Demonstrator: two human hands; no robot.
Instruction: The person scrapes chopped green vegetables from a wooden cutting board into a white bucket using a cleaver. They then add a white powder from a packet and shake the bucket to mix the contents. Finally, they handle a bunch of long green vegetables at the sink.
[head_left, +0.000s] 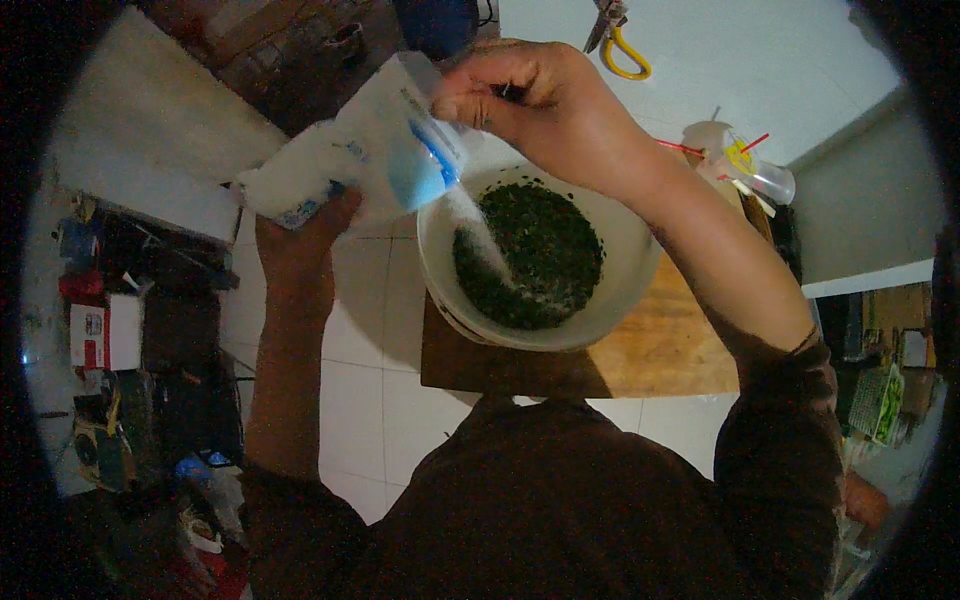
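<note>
A white and blue plastic bag (360, 150) is tilted over the left rim of a whitish bucket (626, 292). White granules (480, 232) stream from its mouth onto chopped dark green leaves (532, 240) inside. My left hand (307, 217) supports the bag from below, near its bottom end. At the bag's upper edge, my right hand (517, 94) pinches the plastic between thumb and fingers. Some granules lie pale on the lower part of the leaves, and bits of leaf cling to the bucket's far inner wall.
The bucket stands on a wooden board or stool (667, 337) above a tiled floor (356, 322). Yellow-handled scissors (626, 56) lie on a white surface beyond. A clear plastic cup (772, 184) with a red straw rests on its side at right. Boxes (105, 330) and clutter line the left.
</note>
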